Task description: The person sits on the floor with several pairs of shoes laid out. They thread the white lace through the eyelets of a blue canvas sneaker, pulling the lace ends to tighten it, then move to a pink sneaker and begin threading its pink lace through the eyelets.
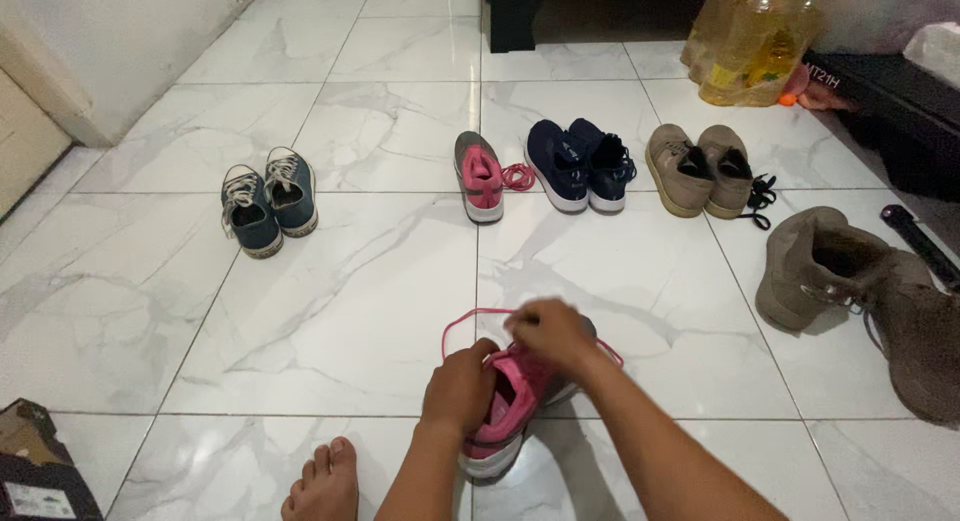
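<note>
Two bare forearms come in from the lower edge, at about six o'clock. No sleeve shows on either one as far up as the picture reaches, so any sleeves stop above the elbow or out of view. The left hand [460, 386] wears no glove, and no ring, watch or band shows at its wrist. The right hand [550, 331] is ungloved too; its fingers are slightly blurred, so a thin ring could escape notice. At about seven o'clock from the hands a bare foot [325, 486] shows, toes and forefoot only, with no sock, sandal or strap.
</note>
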